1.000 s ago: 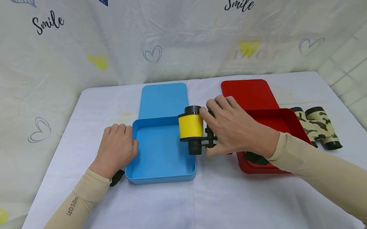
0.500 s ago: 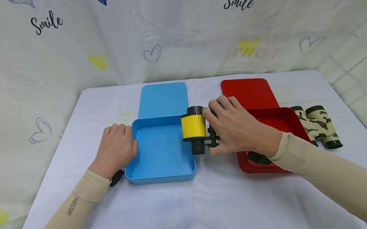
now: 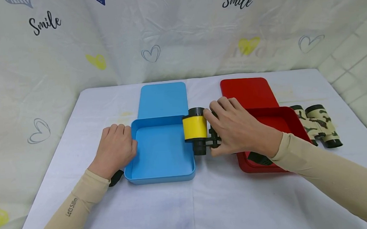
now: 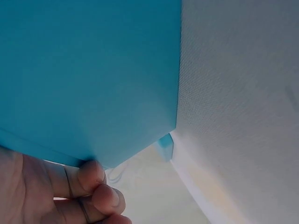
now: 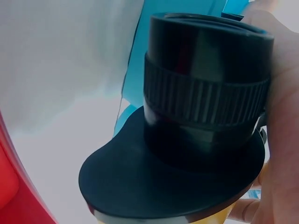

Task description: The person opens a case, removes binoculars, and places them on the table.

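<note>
In the head view, yellow and black binoculars point(image 3: 195, 127) hang between the two boxes, overlapping the right rim of the blue box point(image 3: 160, 179). My right hand point(image 3: 235, 129) grips them from above, its palm and fingers hiding their right half. A black eyepiece point(image 5: 205, 88) fills much of the right wrist view. My left hand point(image 3: 114, 146) holds the left wall of the blue box, thumb over the rim. In the left wrist view, its curled fingers point(image 4: 93, 179) lie against the outer blue wall point(image 4: 93, 84).
A red box point(image 3: 262, 169) stands to the right, partly under my right forearm. Behind the boxes lie a blue lid point(image 3: 163, 100) and a red lid point(image 3: 248, 93). Camouflage binoculars point(image 3: 321, 125) lie at the far right. White cloth point(image 3: 164, 213) covers the table.
My right hand has shifted slightly to the right with the yellow and black binoculars. My left hand stays on the blue box's wall.
</note>
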### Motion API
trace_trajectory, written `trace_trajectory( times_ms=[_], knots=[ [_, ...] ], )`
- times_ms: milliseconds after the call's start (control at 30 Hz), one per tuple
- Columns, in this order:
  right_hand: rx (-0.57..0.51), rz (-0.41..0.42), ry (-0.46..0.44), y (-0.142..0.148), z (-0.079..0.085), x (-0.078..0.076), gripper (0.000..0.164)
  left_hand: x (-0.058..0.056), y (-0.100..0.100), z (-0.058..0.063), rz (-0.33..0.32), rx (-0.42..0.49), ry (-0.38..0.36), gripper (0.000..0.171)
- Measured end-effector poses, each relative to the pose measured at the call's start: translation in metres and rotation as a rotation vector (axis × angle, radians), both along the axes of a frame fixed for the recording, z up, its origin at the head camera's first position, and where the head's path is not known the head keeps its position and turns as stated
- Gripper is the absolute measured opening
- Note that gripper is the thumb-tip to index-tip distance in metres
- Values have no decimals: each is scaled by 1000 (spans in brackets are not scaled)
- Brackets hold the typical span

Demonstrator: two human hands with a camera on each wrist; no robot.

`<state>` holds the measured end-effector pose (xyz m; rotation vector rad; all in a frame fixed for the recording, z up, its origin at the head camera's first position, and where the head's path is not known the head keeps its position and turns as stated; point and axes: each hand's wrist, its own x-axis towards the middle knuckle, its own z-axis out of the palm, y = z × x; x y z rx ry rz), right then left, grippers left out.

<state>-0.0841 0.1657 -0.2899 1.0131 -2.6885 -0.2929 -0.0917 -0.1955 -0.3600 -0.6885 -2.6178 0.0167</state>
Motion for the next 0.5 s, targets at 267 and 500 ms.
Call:
trace_trajectory(
  times_ms=[267, 500],
  knots=[
    [13, -4, -13, 2, -4, 0, 85, 0, -3, 1, -5, -19, 14, 22],
    [7, -2, -16, 4, -6, 0, 85, 0, -4, 3, -2, -20, 14, 21]
  ],
)
